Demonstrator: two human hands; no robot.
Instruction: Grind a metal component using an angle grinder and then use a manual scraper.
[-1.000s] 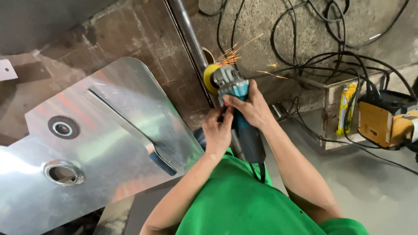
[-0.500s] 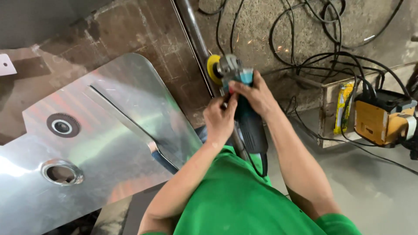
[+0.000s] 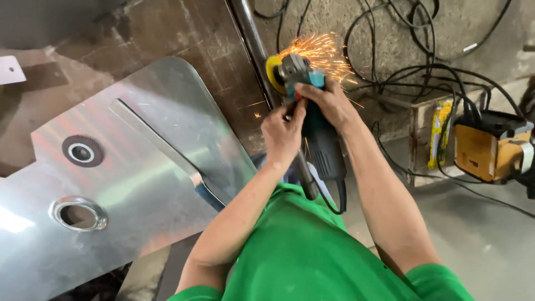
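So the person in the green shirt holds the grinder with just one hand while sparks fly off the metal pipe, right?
Not quite. The head view shows both hands on the grinder: the right hand grips near its head and the left hand holds it just below. The rest stands: the shirt is green, and sparks fly where the yellow disc meets the metal pipe.

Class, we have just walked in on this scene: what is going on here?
A person in a green shirt holds a teal angle grinder in both hands, right hand near the head, left hand beside it. Its yellow disc meets a steel pipe, throwing orange sparks. A shiny metal sheet lies to the left.
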